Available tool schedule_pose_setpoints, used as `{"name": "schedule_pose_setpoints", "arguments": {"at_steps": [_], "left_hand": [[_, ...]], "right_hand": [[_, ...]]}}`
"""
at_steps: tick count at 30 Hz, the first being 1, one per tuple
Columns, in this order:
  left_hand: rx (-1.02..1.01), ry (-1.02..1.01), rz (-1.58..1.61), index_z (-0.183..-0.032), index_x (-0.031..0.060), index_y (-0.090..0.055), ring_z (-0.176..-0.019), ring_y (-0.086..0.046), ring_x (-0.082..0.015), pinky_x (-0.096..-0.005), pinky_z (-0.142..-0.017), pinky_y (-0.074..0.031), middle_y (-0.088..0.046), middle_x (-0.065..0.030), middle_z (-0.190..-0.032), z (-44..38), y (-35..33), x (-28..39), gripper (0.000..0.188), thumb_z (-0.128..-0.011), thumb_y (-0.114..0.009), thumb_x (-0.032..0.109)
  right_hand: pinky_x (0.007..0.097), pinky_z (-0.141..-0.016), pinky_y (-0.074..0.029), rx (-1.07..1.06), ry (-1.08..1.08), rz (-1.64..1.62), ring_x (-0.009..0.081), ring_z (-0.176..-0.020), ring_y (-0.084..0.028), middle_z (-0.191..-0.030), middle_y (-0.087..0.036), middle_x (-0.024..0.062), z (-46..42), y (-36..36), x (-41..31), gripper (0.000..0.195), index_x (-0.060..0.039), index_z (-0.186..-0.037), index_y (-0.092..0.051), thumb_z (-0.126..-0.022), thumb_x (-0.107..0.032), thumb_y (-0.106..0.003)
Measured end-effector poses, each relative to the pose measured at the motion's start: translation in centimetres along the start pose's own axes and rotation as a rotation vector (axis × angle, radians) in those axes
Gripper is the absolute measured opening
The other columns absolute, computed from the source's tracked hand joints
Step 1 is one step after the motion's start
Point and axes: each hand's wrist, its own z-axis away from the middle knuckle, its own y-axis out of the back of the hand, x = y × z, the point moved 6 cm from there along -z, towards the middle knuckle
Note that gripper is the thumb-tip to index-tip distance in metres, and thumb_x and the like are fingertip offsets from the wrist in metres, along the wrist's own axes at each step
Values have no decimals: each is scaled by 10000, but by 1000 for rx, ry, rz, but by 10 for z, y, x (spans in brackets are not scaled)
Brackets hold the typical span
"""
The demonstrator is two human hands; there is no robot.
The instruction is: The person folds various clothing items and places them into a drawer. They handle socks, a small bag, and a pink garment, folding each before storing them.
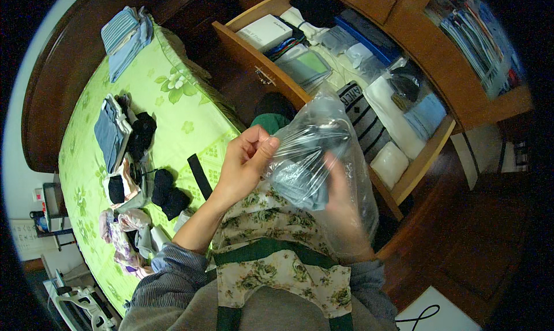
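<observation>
My left hand (253, 162) pinches the edge of a clear plastic bag (363, 192) between thumb and fingers, in front of my floral apron. Inside the bag, my right hand (339, 188) is blurred, beside a folded grey-blue cloth (303, 188); the plastic covers it, and its grip on the cloth cannot be made out. Taut creases in the plastic run from my left fingers across the bag. Darker items show through the upper part of the bag. The bag overlaps the front of an open wooden drawer (281, 82).
The drawer holds a white box (265, 31), a striped grey textile (365, 123) and bagged items. Left, a bed with a green floral sheet (173, 114) carries folded blue clothes (110, 134), black bundles (169, 194) and a striped folded cloth (119, 30). A white board (437, 313) lies lower right.
</observation>
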Motion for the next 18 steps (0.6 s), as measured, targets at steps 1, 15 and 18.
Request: {"name": "schedule_pose_setpoints", "arguments": {"at_steps": [1,15,18], "left_hand": [[16,-5,15,-729,67,-449,-533,-324,5,-162,-467,-252,-389,78,-591,3,2,-1,212,-897,-513,180],[-219,358,-43,-915,-6,-580,-699,-543,-121,-261,-618,-438,-583,-51,-752,60,-33,-45,301,-846,-583,286],[-230,234,-213,-757,20,-559,-488,-484,-156,-325,-473,-390,-509,-83,-548,71,-40,-61,296,-902,-485,267]], "right_hand": [[363,-849,-468,11,-4,-39,238,-964,-570,-1102,-546,139,1,-2,1,474,7,-1189,-431,-884,-356,-415],[336,-744,-497,150,48,119,205,-839,-574,-990,-558,89,-6,0,6,333,-46,-1100,-494,-837,-230,-584],[362,-813,-482,99,88,-5,209,-924,-548,-1021,-548,82,-20,-5,3,298,-40,-1106,-491,-826,-94,-579]]}}
